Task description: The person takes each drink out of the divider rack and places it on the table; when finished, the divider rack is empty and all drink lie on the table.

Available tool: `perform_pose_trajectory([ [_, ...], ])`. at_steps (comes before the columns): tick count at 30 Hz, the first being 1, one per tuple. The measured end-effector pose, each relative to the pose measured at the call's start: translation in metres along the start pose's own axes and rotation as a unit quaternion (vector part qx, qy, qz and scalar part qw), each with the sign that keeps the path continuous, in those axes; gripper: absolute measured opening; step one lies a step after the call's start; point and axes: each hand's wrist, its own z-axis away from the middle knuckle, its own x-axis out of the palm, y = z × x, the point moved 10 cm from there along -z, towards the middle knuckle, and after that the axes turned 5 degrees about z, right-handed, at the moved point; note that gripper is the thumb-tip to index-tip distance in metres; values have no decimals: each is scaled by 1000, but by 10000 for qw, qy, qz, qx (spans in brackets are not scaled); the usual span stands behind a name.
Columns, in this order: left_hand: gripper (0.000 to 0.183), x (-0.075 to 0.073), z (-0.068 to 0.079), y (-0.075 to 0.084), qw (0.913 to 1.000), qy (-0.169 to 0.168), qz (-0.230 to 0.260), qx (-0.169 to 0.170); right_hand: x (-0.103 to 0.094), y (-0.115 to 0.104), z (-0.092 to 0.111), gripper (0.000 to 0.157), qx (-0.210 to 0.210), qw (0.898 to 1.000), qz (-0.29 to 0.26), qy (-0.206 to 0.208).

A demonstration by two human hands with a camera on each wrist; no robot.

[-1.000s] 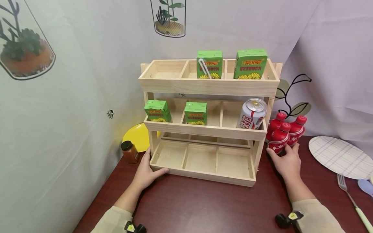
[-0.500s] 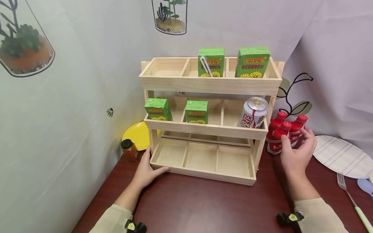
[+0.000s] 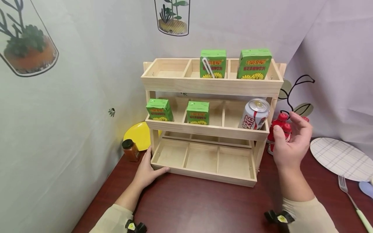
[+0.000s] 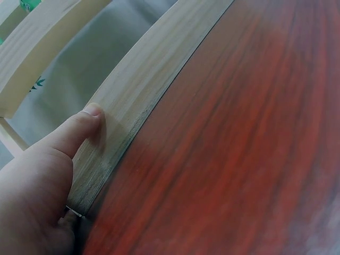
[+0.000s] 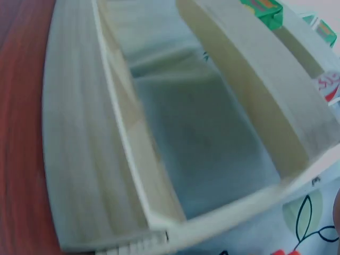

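A three-tier wooden shelf rack (image 3: 212,86) stands on the dark red table. My left hand (image 3: 146,170) grips the front left corner of its bottom tray. In the left wrist view the thumb (image 4: 87,118) lies on the tray's front board. My right hand (image 3: 292,147) is raised off the rack's right side, fingers apart and nothing held. It partly covers a cluster of red-capped bottles (image 3: 282,117) behind it. Green drink cartons (image 3: 212,63) stand on the top and middle tiers. A white soda can (image 3: 253,116) leans at the right end of the middle tier.
A yellow plate (image 3: 137,136) and a dark-lidded jar (image 3: 130,150) stand left of the rack. To the right lie a checked oval plate (image 3: 341,158), a fork (image 3: 348,191) and a blue spoon (image 3: 366,188). Grey cloth (image 3: 87,97) hangs behind.
My right hand has let go of the red bottles, risen and shifted toward the rack's right side. The left hand has kept its place on the tray corner.
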Motion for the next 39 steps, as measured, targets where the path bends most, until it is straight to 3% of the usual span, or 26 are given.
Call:
perform_pose_trajectory([
  [3,125,0,0,0,10000,21,-22,6,12,12,-1,41,336,9968,-722,-110],
  [7,123,-2,-1,-1,10000,59,26,37,30,19,1,43,838,9924,-746,-508],
  [10,122,-2,-1,-1,10000,39,41,35,41,7,4,54,736,9919,242,-1009],
  [12,122,-3,0,-1,10000,23,13,6,47,-1,8,64,585,9864,823,-1300],
  [17,124,-4,1,-2,10000,14,-68,-40,60,-9,14,72,512,9726,1350,-1820],
  [25,123,-3,3,-3,9999,-8,-50,-102,57,-9,14,71,753,9804,1042,-1493],
  [29,123,-2,3,-2,10000,-1,-36,-72,52,-4,12,69,580,9883,708,-1220],
  [33,123,-3,2,-1,10000,21,-20,-43,45,8,12,72,303,9855,1292,-1054],
  [36,123,-2,1,0,10000,8,-22,-22,46,-1,13,71,257,9782,1730,-1119],
  [39,123,0,0,1,10000,-11,2,-41,49,0,13,74,382,9772,1642,-1294],
])
